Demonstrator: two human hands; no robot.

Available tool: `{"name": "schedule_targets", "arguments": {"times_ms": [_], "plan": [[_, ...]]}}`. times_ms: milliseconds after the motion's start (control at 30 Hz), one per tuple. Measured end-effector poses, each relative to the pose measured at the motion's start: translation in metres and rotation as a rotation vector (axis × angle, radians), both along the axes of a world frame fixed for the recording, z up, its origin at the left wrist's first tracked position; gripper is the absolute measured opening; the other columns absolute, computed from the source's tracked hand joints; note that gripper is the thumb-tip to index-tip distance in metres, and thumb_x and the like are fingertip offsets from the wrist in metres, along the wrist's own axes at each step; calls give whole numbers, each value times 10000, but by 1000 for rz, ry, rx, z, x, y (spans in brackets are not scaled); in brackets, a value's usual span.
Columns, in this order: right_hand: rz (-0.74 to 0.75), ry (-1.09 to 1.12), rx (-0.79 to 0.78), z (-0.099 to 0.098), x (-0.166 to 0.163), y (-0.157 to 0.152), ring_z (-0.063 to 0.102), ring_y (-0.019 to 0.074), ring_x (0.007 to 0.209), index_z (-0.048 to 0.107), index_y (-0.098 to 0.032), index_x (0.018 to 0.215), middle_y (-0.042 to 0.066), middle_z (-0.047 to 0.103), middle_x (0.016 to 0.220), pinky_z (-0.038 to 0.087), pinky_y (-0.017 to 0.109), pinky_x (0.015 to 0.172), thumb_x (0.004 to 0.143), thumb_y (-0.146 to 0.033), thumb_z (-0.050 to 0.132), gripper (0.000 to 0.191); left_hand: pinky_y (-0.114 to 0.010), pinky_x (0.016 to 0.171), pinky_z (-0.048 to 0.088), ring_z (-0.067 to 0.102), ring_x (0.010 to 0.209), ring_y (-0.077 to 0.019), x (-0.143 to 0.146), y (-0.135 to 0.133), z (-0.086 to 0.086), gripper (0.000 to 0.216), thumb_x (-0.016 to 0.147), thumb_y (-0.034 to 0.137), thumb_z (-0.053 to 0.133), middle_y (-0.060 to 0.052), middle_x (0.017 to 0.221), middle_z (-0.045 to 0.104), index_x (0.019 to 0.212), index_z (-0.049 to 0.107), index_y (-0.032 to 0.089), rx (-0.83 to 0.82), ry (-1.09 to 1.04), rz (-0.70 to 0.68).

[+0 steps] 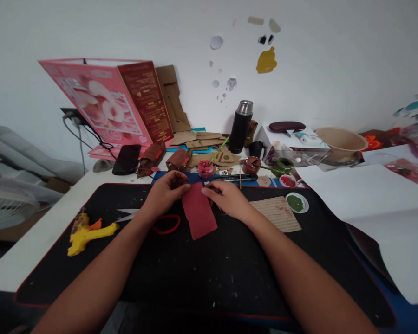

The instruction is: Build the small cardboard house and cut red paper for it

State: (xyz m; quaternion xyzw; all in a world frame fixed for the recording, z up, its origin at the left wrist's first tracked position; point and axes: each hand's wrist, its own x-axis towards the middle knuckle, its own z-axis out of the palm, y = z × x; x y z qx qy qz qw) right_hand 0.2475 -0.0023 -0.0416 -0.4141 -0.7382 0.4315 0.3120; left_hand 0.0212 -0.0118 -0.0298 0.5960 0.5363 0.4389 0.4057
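Observation:
Between my two hands is a dark red strip of paper or card (pixel 199 214), its near end hanging over the black mat (pixel 181 283). My left hand (pixel 166 191) pinches its far left edge between thumb and fingers. On the far right edge, my right hand (pixel 225 195) grips it the same way. Scissors with red handles (pixel 166 224) lie partly under my left forearm. A yellow glue gun (pixel 90 234) rests at the left of the mat. Right of my right hand lies a piece of corrugated cardboard (pixel 277 213), beside a small dish of green powder (pixel 297 202).
Paint jars, including a pink one (pixel 205 169), a brown one (pixel 251 165) and a green one (pixel 283 167), line the mat's far edge. Behind them stands a black thermos (pixel 241 127). A pink box (pixel 107 102) leans at the back left. White paper sheets (pixel 372 199) cover the right side.

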Motion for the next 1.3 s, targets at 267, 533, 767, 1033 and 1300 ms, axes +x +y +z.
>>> {"name": "schedule_targets", "arguments": {"times_ms": [267, 533, 767, 1033, 1300], "plan": [[-36, 145, -204, 3, -3, -1, 493, 109, 480, 651, -201, 860, -29, 606, 660, 352, 233, 461, 928, -499, 640, 306, -286, 683, 484, 606, 714, -169, -17, 6, 11, 266, 796, 452, 732, 1, 763, 667, 860, 647, 208, 153, 13, 204], [-236, 310, -235, 1, 10, 11, 446, 90, 422, 573, -212, 752, -46, 559, 586, 274, 220, 405, 858, -629, 668, 440, -254, 596, 426, 547, 626, -147, -40, 12, 17, 177, 803, 377, 675, 12, 668, 616, 798, 643, 203, 206, -6, 401], [-158, 134, -221, -1, 10, 11, 477, 108, 424, 589, -209, 765, -38, 595, 584, 332, 229, 438, 911, -553, 630, 376, -263, 602, 403, 556, 621, -152, -27, 7, 9, 300, 881, 449, 579, 14, 636, 628, 737, 669, 202, 219, 278, 262], [-138, -408, 182, 7, 3, 2, 603, 158, 647, 620, -193, 710, 15, 682, 679, 326, 266, 604, 1000, -365, 616, 338, -283, 595, 373, 573, 629, -169, -15, 0, 8, 393, 943, 515, 519, 1, 661, 661, 752, 676, 209, 194, 471, -23], [-139, -546, 218, 13, 3, 0, 618, 173, 693, 700, -188, 782, 33, 719, 738, 307, 286, 613, 1014, -386, 627, 313, -349, 777, 457, 674, 879, -252, -15, 4, -2, 304, 950, 470, 551, -66, 922, 748, 964, 725, 220, 194, 613, -84]]}}
